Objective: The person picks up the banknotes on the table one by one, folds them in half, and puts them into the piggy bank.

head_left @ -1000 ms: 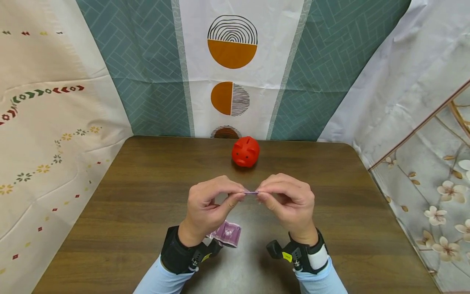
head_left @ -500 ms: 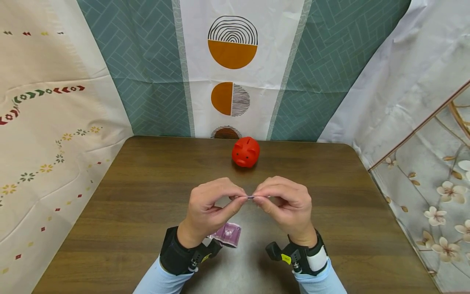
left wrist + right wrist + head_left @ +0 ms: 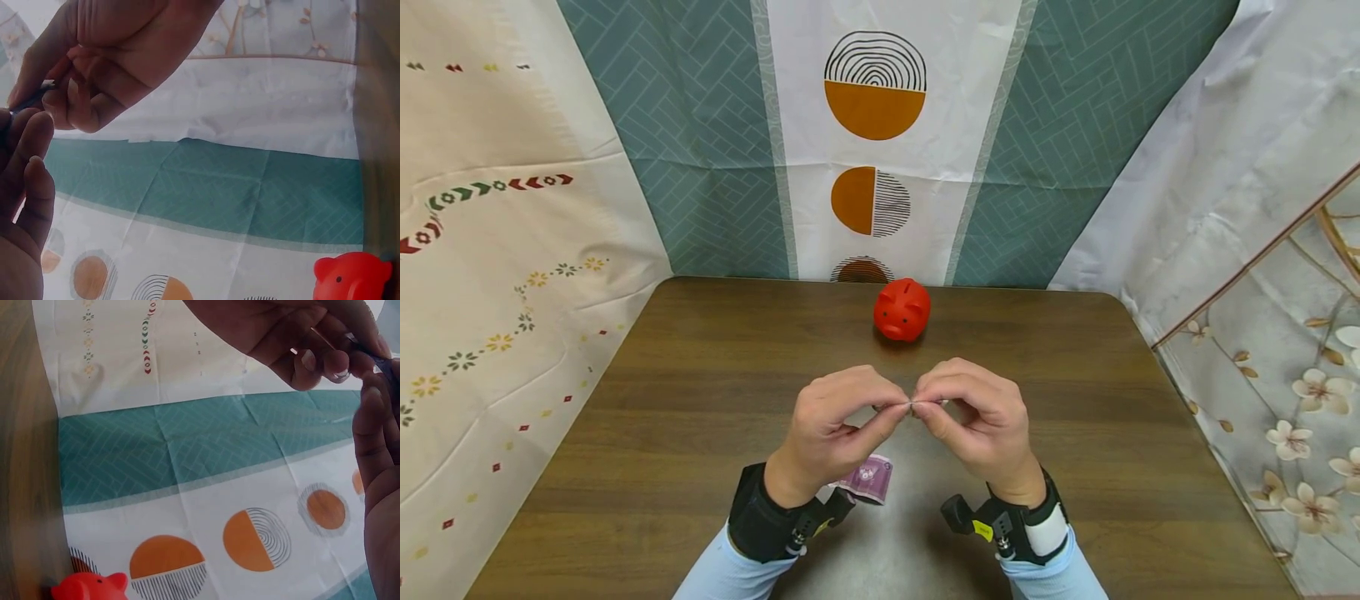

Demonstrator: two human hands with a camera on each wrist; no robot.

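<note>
Left hand (image 3: 842,421) and right hand (image 3: 981,412): a pair, bare, with rounded fingernails (image 3: 309,360).
Left sleeve (image 3: 726,567) and right sleeve (image 3: 1052,575): light blue, plain, close-fitting, each ending at a wristband.
Left wristband (image 3: 758,517): one, broad, matte black.
Right wristband (image 3: 1040,502): one, black, with a white panel (image 3: 1048,531) across its strap.
Left camera unit (image 3: 839,505) and right camera unit (image 3: 957,513): two, compact, black, blunt-ended, each on the inner side of its wrist.
Left label (image 3: 822,526) and right label (image 3: 983,529): two, small, yellow, lettering too small to read.
Small metallic fittings (image 3: 797,537): at the near edge of each mount, detail blurred.
</note>
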